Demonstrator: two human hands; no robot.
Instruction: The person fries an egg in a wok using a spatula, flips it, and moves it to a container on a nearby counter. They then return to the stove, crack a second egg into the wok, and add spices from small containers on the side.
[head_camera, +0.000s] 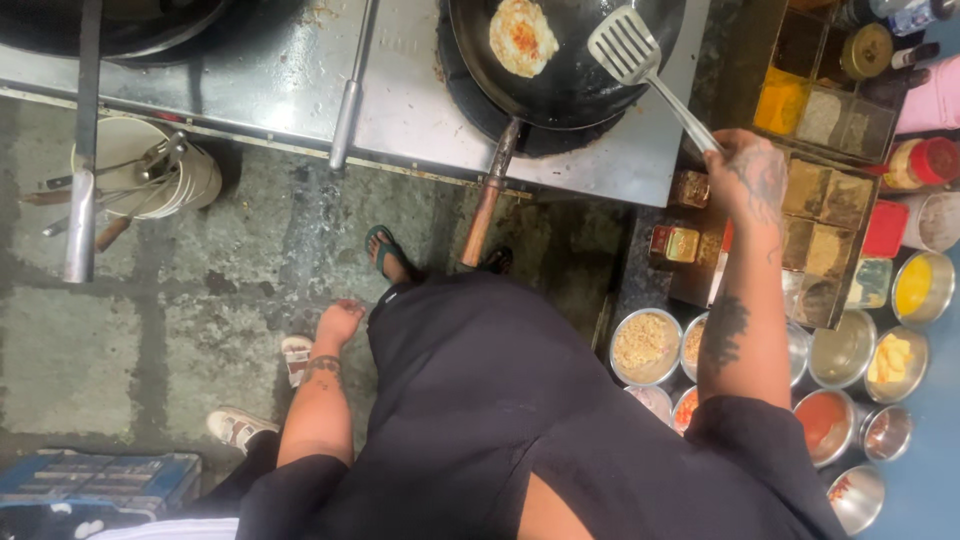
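Egg (522, 36) frying at wok (570, 85) far edge; my right hand (748, 178) grips slotted spatula (625, 46) raised above it, left hand (338, 322) hangs loose, empty.

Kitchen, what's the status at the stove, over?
Right hand grips slotted spatula over the wok. Fried egg lies in wok, spatula clear of it. Left hand hangs empty at the side.

Worn grey stone floor (200, 300) below the steel counter (400, 100), white bucket (190, 180) against the counter's front edge, blue crate (100, 480) farther out
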